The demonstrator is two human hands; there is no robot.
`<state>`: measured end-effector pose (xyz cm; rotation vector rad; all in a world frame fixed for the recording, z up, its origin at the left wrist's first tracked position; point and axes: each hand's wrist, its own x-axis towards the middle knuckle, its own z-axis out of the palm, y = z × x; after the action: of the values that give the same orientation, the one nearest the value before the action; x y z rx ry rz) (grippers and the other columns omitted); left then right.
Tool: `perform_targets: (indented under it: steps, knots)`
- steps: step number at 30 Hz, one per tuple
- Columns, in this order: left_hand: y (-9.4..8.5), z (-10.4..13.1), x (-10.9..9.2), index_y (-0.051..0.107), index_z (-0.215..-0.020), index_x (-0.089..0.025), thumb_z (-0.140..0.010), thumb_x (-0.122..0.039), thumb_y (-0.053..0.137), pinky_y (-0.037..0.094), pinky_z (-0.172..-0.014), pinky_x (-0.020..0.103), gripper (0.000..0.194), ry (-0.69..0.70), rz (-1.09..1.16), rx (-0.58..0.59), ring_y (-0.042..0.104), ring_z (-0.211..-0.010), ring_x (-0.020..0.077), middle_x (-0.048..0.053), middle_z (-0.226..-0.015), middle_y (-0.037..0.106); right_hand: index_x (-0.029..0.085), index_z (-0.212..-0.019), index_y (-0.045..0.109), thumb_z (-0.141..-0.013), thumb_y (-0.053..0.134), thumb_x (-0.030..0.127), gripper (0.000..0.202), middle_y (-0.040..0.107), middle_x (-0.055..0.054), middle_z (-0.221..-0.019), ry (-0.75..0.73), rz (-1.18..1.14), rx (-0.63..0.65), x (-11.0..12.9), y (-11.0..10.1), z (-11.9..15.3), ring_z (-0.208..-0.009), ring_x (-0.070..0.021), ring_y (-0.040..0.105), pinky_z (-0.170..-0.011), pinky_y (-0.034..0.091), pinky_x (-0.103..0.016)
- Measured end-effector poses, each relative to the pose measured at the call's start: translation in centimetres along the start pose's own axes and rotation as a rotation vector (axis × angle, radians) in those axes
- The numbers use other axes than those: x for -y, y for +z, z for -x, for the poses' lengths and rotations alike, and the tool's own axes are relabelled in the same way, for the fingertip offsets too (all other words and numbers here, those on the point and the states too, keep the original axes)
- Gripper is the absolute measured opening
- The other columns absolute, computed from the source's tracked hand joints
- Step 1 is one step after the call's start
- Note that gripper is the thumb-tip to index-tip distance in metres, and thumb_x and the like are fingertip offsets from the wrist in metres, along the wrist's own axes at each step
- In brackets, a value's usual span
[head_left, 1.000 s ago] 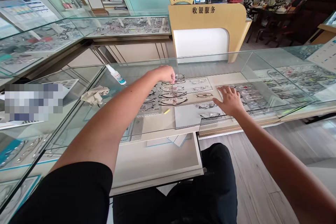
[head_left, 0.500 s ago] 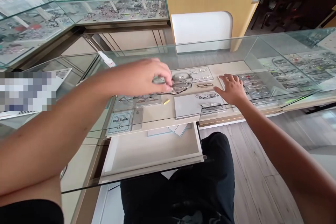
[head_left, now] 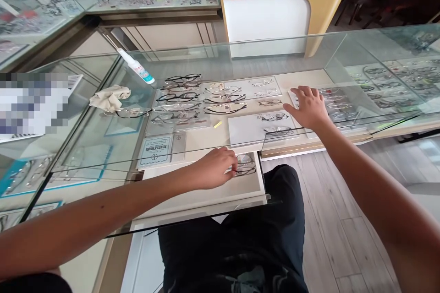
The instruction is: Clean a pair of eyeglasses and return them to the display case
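Note:
My left hand [head_left: 215, 168] grips a pair of thin-framed glasses [head_left: 246, 167] and holds it low over the pulled-out white drawer [head_left: 206, 197] under the glass counter. My right hand [head_left: 309, 107] lies flat, fingers spread, on the display shelf beside a grey tray [head_left: 240, 133] that carries two pairs of glasses. Rows of other frames [head_left: 202, 98] lie on trays further back inside the case.
The glass counter top [head_left: 240, 62] carries a spray bottle [head_left: 135, 66], a crumpled cloth [head_left: 110, 96] and a loose pair of glasses [head_left: 129, 112]. A printed card [head_left: 156, 150] lies in the case. A wooden cashier desk [head_left: 275, 4] stands beyond. More showcases run left and right.
My left hand picked a pair of glasses off the display tray and carried it back and down to the open drawer. The right hand stayed on the shelf. The view tilted downward.

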<state>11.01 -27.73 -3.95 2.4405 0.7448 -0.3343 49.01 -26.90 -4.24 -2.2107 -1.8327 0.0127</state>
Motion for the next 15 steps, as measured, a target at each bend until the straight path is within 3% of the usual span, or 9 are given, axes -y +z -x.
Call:
perform_targets:
  steps: [3,6,11,15]
  knots:
    - [2.5,-3.4,4.0,0.073,-0.097,-0.023,-0.105,-0.023,0.061,0.049,-0.103,0.047,0.015,-0.075,-0.126,-0.139,0.067,-0.119,0.0321,0.010,-0.121,0.077,0.017,-0.171,0.055,-0.106,0.045,0.070,0.085,0.050,-0.022,-0.177,0.005,0.014,0.003,0.2,-0.1,0.1,-0.159,-0.0519,0.043,-0.129,0.038,-0.074]
    - [3.5,-7.1,7.7,0.075,-0.102,-0.021,-0.104,-0.023,0.062,0.048,-0.101,0.051,0.014,-0.131,-0.285,-0.336,0.064,-0.123,0.0360,0.016,-0.136,0.074,0.017,-0.171,0.055,-0.107,0.044,0.070,0.084,0.050,-0.022,-0.177,0.007,0.033,0.004,0.4,-0.2,0.3,-0.158,-0.0520,0.044,-0.128,0.039,-0.074]
    - [2.3,-12.5,13.2,0.079,-0.104,-0.019,-0.109,-0.028,0.056,0.044,-0.114,0.062,0.025,-0.215,-0.386,-0.554,0.058,-0.139,0.0453,0.022,-0.140,0.073,0.019,-0.170,0.055,-0.107,0.045,0.068,0.081,0.051,-0.021,-0.176,0.001,0.028,-0.007,0.7,-0.2,0.6,-0.157,-0.0508,0.045,-0.128,0.039,-0.074]
    - [0.4,-16.0,16.6,0.079,-0.121,-0.018,-0.111,-0.027,0.051,0.034,-0.126,0.073,0.031,-0.255,-0.288,-0.664,0.057,-0.143,0.0455,0.024,-0.142,0.073,0.017,-0.170,0.056,-0.106,0.047,0.067,0.081,0.051,-0.022,-0.176,0.001,0.009,-0.012,0.7,-0.2,0.9,-0.159,-0.0505,0.044,-0.131,0.037,-0.074]
